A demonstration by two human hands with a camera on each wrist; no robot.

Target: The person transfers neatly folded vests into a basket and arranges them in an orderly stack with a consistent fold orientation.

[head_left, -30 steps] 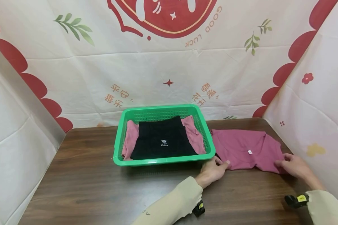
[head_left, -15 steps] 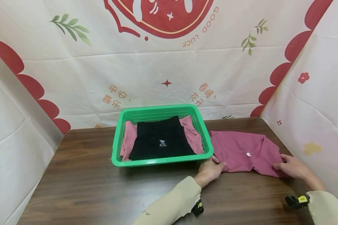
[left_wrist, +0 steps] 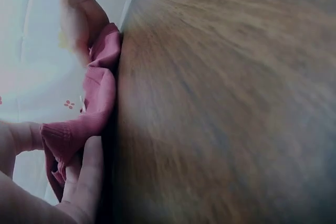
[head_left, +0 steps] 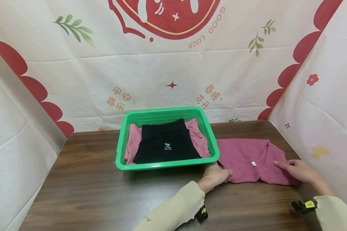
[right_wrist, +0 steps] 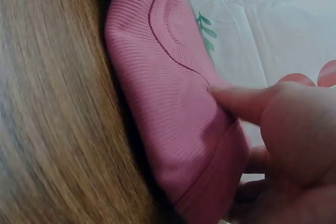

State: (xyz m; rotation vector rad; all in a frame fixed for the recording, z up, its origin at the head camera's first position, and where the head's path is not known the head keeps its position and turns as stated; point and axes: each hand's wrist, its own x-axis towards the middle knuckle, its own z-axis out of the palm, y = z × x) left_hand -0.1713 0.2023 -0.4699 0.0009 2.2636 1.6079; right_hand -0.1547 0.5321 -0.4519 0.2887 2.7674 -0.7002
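A folded pink ribbed shirt (head_left: 245, 157) lies on the table right of the green basket, its neckline and small white label facing up. My left hand (head_left: 215, 175) pinches the shirt's near left corner, beside the basket's front right corner. In the left wrist view, thumb and fingers sit on either side of the ribbed cloth (left_wrist: 86, 108). At the other end, my right hand (head_left: 299, 170) grips the shirt's right edge, thumb on top. The right wrist view has that thumb pressing the cloth (right_wrist: 163, 93) near a seam, with other fingers partly hidden behind the edge.
The green basket (head_left: 167, 165) stands at the back middle of the wooden table (head_left: 89, 192). Inside it a folded black garment (head_left: 167, 141) lies over a pink one (head_left: 133, 142). Printed cloth hangings (head_left: 150, 70) enclose the back and both sides, the right one close to my right hand.
The pink shirt has shifted slightly toward me, its far edge now lower in view. My right thumb has moved inward over the cloth. Basket and its contents stay put.
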